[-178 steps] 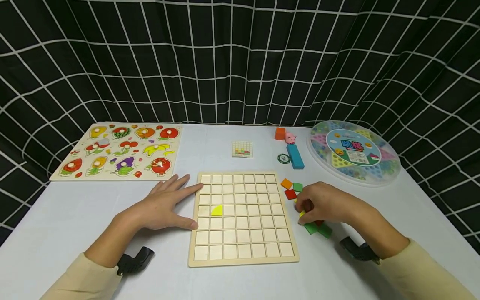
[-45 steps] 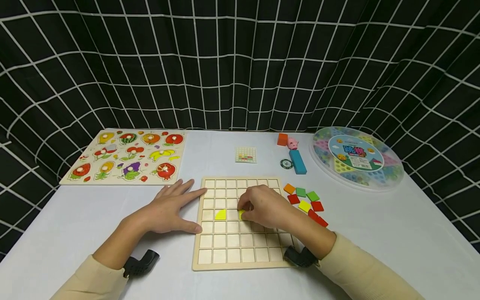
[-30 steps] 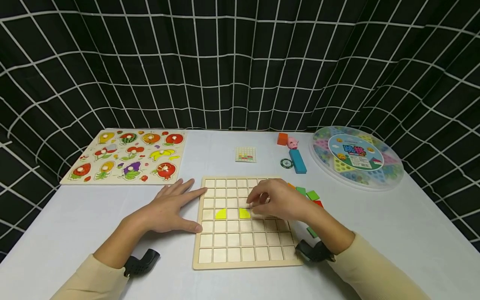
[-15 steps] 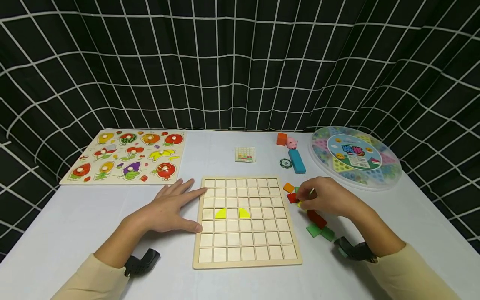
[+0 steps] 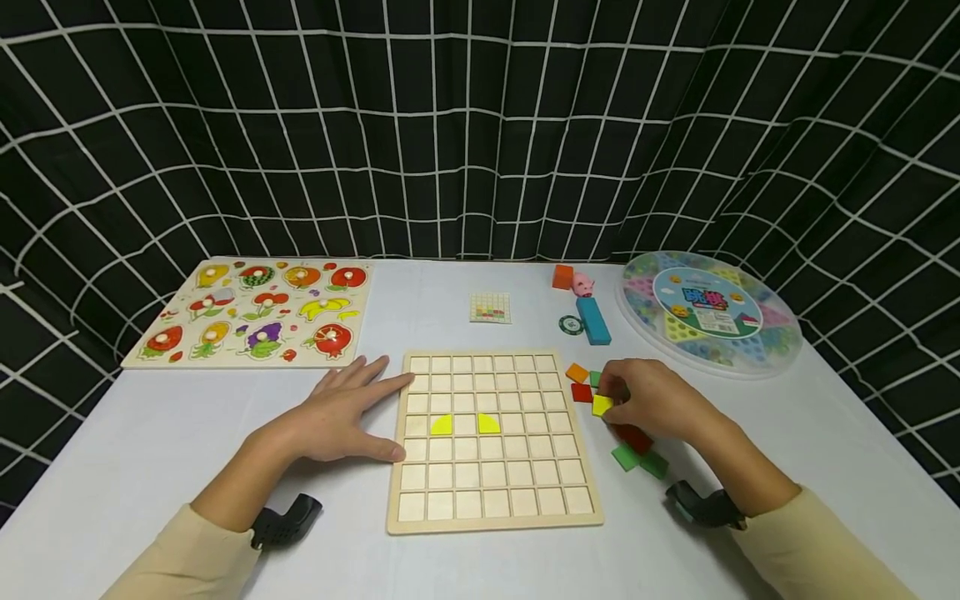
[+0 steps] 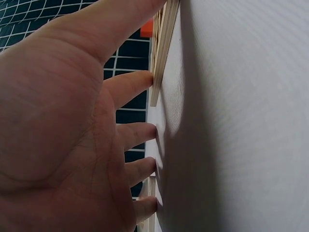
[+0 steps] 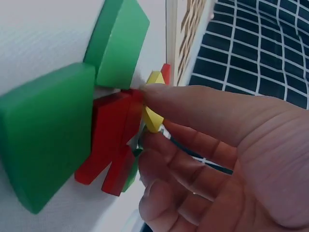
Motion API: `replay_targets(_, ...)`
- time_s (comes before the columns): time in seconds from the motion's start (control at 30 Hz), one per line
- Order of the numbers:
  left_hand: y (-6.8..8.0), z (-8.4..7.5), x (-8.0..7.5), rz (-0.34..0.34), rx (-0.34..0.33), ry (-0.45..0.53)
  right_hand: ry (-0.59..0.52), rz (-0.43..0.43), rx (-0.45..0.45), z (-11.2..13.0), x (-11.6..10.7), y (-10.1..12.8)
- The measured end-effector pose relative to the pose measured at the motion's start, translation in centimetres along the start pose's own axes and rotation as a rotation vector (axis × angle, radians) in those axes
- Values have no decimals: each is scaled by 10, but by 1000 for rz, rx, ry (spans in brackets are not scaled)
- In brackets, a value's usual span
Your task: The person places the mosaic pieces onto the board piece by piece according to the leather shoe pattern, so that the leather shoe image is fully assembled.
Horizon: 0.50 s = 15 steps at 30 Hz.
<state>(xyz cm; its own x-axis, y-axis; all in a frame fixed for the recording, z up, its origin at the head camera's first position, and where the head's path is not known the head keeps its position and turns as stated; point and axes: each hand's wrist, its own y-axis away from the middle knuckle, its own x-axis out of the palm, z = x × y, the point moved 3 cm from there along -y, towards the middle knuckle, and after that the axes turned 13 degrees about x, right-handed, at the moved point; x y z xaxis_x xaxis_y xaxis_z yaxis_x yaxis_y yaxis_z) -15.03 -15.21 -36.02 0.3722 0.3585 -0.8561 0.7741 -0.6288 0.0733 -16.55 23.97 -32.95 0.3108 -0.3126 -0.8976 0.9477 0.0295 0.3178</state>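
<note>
My left hand (image 5: 330,417) is spread at the left edge of the wooden grid board (image 5: 495,527), its thumb and index fingertip touching the rim. In the left wrist view its fingers (image 6: 137,131) are straight. Two yellow quarter-circle tiles, a left one (image 5: 442,425) and a right one (image 5: 489,423), sit in one row, a cell apart. My right hand (image 5: 656,402) pinches a yellow square tile (image 5: 602,406) at the tile pile right of the board. In the right wrist view, red tiles (image 7: 108,130) and a green tile (image 7: 48,130) lie close to the thumb.
Orange (image 5: 577,372) and red (image 5: 582,392) tiles lie by the board's right edge. Behind are a small pattern card (image 5: 491,307), a blue block (image 5: 593,321), a chip (image 5: 571,324) and a pink pig figure (image 5: 582,284). A fruit puzzle (image 5: 247,312) and round game box (image 5: 708,312) flank them.
The right hand set the second yellow quarter-circle in the board, let go, and moved right to the pile, where it took hold of the yellow square tile. The left hand stayed at the board.
</note>
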Motion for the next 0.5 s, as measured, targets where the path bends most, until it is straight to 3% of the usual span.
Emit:
replay_targets(0.33,-1,1,0,3,-9,4,-155,87,-35,4,-10,-3)
replay_targets(0.5,-1,1,0,6,-8,5,-255,98,-72,21,-11,-4)
